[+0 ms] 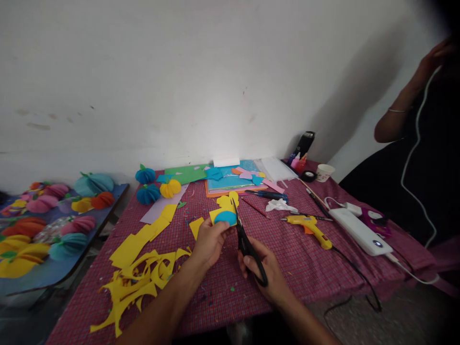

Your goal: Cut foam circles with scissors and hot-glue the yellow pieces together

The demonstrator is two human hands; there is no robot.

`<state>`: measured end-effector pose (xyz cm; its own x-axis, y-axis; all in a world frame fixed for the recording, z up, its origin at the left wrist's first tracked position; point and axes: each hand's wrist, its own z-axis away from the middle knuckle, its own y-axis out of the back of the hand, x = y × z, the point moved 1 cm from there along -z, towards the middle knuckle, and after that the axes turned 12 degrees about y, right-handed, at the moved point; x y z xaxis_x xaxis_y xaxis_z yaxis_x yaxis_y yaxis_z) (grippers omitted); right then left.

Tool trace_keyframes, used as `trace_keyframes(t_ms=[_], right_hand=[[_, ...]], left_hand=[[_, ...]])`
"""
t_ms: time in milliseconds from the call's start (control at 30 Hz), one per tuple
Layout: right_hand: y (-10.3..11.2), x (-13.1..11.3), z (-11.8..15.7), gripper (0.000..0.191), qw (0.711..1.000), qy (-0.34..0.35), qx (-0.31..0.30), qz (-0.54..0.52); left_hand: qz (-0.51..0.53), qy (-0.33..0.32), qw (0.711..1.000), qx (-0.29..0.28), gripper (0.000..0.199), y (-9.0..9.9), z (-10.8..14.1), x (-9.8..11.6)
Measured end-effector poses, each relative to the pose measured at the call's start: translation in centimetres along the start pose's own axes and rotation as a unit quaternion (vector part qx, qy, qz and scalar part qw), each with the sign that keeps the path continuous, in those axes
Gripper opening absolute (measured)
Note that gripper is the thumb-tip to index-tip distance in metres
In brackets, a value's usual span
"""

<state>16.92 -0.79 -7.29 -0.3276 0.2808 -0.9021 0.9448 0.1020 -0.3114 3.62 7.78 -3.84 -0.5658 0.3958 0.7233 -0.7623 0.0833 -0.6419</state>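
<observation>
My left hand pinches a yellow paper piece with a blue oval paper lying on top of it. In my right hand is a pair of black-handled scissors, blades pointing away from me along the right edge of the papers. Just beyond the blades lie rounded yellow cut-outs. Another yellow paper square rests left of my left hand. Curved yellow paper scraps are heaped by my left forearm, with a yellow strip behind them.
A yellow glue gun, a white power bank and a paper cup stand on the right. Coloured sheets lie at the back. Paper pumpkins sit back left; more fill a blue table. A person stands at right.
</observation>
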Motion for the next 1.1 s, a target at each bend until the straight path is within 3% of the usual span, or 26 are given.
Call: trace_keyframes(t_ms=[300,767,1100], right_hand=[[-0.41,-0.11,0.0,0.037,0.999,-0.01,-0.013,-0.04],[-0.53,0.74,0.02,0.034,1.0,0.008,0.005,-0.02],[0.04,-0.19,0.08,0.038,1.0,-0.008,-0.017,-0.021]], left_hand=[[-0.001,0.002,1.0,-0.017,0.02,-0.06,0.03,0.01],[0.014,0.001,1.0,-0.003,0.022,-0.16,0.04,0.02],[-0.005,-0.007,1.0,-0.009,0.02,0.14,-0.21,-0.02]])
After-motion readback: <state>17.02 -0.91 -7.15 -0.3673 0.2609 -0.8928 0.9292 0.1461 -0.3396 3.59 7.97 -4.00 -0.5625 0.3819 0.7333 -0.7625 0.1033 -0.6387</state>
